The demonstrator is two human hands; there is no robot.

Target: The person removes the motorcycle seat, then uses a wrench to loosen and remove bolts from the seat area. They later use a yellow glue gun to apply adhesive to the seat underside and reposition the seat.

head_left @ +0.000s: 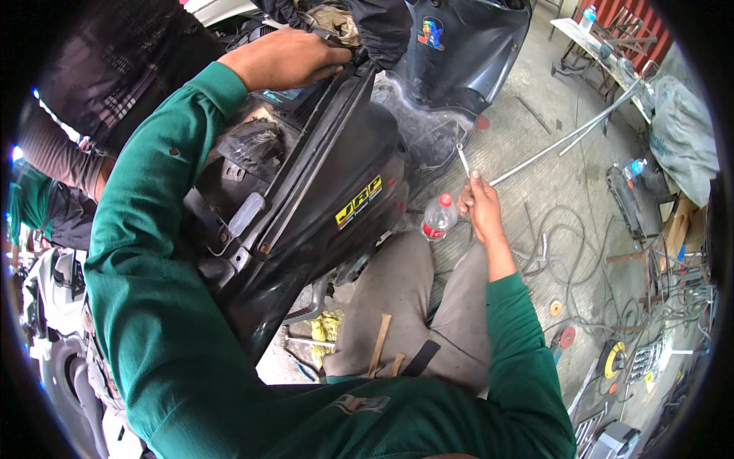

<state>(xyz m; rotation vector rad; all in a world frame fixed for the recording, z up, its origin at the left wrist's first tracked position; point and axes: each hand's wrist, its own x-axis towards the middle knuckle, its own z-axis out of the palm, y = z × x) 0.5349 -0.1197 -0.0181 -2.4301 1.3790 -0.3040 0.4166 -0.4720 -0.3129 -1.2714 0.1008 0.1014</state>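
Observation:
In my right hand (482,208) a slim silver wrench (464,162) points up and away, its ring end at the top. My fingers are closed around its lower part. My left hand (294,60) reaches over the opened body of a black scooter (336,195). Its fingers are bent at the upper edge of the opening, beside bunched black cloth (380,30); what they grip, if anything, is hidden. Inside the opening lie dusty dark parts (252,145). A clear plastic bottle (440,219) with a red cap stands by my right hand, near my knees.
Hoses and cables (566,229) coil over the floor at right. A long metal tube (566,144) runs toward a bench (585,42). Wrenches (646,363) and grinding discs (566,337) lie lower right. Another person's arm (73,153) is close at left, near a white motorbike (57,287).

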